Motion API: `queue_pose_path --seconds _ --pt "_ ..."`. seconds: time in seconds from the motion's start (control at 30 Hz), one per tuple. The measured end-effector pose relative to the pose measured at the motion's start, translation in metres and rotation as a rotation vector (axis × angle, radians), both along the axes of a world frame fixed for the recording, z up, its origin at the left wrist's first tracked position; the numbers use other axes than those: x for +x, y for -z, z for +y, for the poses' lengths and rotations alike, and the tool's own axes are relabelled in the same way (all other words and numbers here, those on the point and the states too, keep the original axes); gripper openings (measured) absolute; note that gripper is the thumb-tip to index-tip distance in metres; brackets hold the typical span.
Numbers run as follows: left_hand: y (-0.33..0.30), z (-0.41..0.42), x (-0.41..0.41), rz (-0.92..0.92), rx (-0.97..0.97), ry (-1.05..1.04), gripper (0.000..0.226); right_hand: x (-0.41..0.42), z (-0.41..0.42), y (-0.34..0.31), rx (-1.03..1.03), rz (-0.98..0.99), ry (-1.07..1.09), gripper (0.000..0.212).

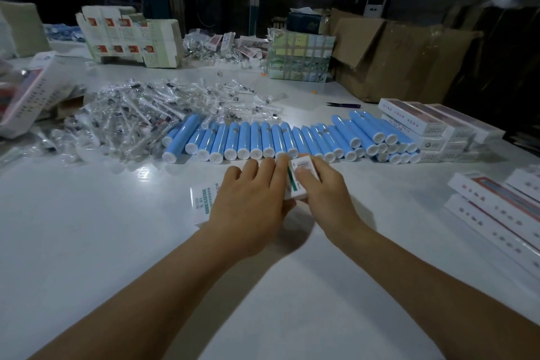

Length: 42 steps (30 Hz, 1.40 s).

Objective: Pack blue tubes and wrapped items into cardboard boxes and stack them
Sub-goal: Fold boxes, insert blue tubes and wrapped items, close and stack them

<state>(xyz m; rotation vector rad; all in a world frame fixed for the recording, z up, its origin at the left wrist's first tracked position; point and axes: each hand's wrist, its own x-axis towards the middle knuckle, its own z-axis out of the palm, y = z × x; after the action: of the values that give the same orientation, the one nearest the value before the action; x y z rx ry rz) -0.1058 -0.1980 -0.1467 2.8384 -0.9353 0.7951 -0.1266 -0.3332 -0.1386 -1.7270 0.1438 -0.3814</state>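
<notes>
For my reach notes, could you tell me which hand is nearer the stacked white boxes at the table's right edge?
Right. The right hand lies closer to the stacked white boxes; the left hand sits farther left.
</notes>
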Motion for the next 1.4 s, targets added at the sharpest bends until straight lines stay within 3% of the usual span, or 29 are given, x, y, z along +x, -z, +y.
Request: queue_pose_path --seconds 0.07,0.17,0.23,0.33,0.4,0.63,1.07,1.3,1.4 --pt "0.0 -0.001 -0.002 -0.015 0.026 0.004 0.068 -0.003 0.003 0.004 -0.28 -0.045 0.038 0.033" --pt "-0.002 0.0 -0.004 -0.022 0.058 0.002 0.067 -0.006 0.004 0.006 -0.374 -0.069 0.051 0.04" --pt "-0.003 0.001 -0.006 -0.029 0.074 -0.004 0.068 -0.008 0.004 0.004 -0.211 -0.037 0.004 0.037" --pt "-0.003 0.001 -0.005 -0.014 0.034 -0.016 0.068 -0.008 -0.001 -0.003 0.29 0.029 -0.152 0.036" --pt "-0.004 0.003 -0.005 -0.011 -0.012 -0.028 0.069 -0.008 -0.007 -0.007 0.38 0.015 -0.215 0.035" --pt "-0.006 0.008 -0.005 -0.029 -0.101 0.009 0.071 -0.01 -0.011 -0.009 0.11 -0.11 -0.164 0.035" --pt "-0.008 0.014 -0.005 -0.039 0.008 -0.007 0.069 -0.009 -0.011 -0.008 0.034 -0.065 -0.169 0.039" --pt "-0.006 0.008 -0.005 -0.071 0.019 -0.044 0.07 -0.008 -0.003 -0.008 0.422 -0.016 -0.199 0.034" --pt "-0.005 0.007 -0.003 -0.063 0.025 -0.055 0.071 -0.006 -0.002 -0.007 0.404 -0.006 -0.222 0.04"
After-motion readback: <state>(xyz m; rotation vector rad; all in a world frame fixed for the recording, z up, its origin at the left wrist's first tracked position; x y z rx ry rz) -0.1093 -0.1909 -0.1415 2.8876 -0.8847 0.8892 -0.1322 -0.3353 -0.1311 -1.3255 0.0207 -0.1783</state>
